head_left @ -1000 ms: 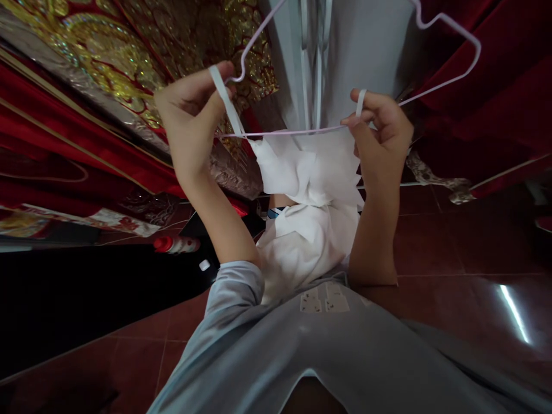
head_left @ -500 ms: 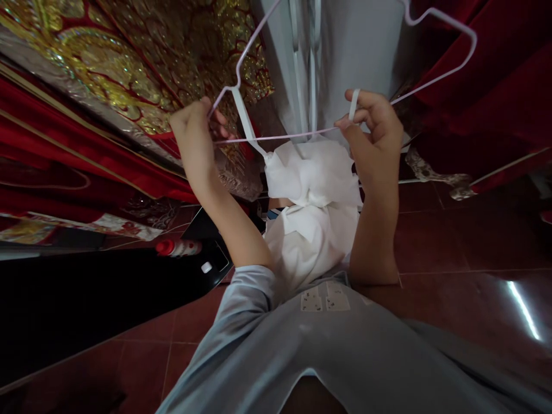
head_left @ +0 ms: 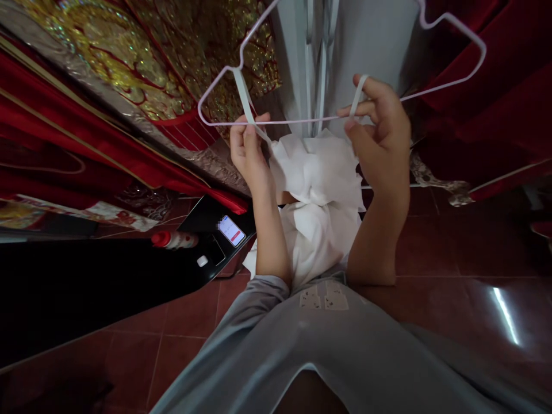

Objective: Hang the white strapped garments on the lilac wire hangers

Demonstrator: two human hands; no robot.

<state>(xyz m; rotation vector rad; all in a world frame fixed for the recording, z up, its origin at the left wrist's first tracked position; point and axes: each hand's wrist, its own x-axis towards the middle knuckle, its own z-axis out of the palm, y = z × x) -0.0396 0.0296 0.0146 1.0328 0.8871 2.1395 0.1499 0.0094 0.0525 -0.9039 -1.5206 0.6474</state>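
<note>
A thin pale-pink wire clothes hanger (head_left: 297, 121) spans the space before the person, and a white cloth garment with ruffled folds (head_left: 321, 167) hangs just below its lower bar. The garment's flat white left strap (head_left: 242, 92) sits over the hanger's left notch; the left hand (head_left: 251, 146) pinches it where it crosses the bar. The right hand (head_left: 377, 129), at the hanger's right part, is half curled, gripping a narrow white right strap (head_left: 359, 95) stretched between index finger and thumb. Below and left of the hanger, a glossy black tabletop (head_left: 107, 293) bears a red-capped, pale patterned bottle (head_left: 175, 239), contents hidden, a small rounded white case (head_left: 202, 261), closed, and a lit phone (head_left: 232, 230).
</note>
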